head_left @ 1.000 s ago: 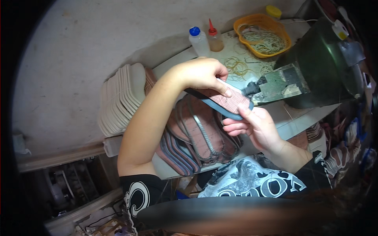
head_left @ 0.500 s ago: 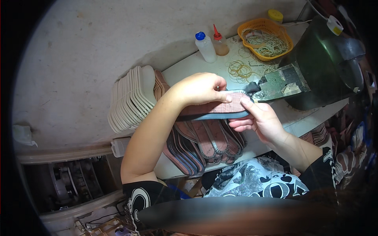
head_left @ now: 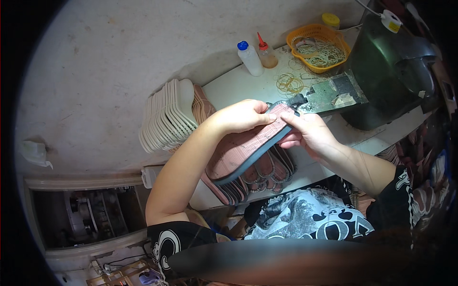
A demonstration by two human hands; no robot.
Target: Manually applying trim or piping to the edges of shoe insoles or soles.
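A long shoe sole (head_left: 241,151) with a pink, lined top and a blue-grey edge slants across the front of the table, its near end at the lower left. My left hand (head_left: 244,116) grips its far end, the thumb pressed on the pink face and the fingers mostly hidden. From the other side, my right hand (head_left: 307,131) pinches the edge, thumb on top and fingers curled below. This far end lies against the dark tip of a green machine's arm (head_left: 329,93). Whether the tip touches the sole I cannot tell.
White soles (head_left: 164,114) stand stacked at the left, with pink ones beside them. More pink soles (head_left: 265,167) lie under the held one. Two squeeze bottles (head_left: 250,59), loose rubber bands (head_left: 289,84) and an orange basket (head_left: 315,31) of bands are behind. The machine body (head_left: 381,76) fills the right.
The sole has swung from nearly level to a slant, its left end coming down toward me. More of its pink face shows. Both hands keep their hold.
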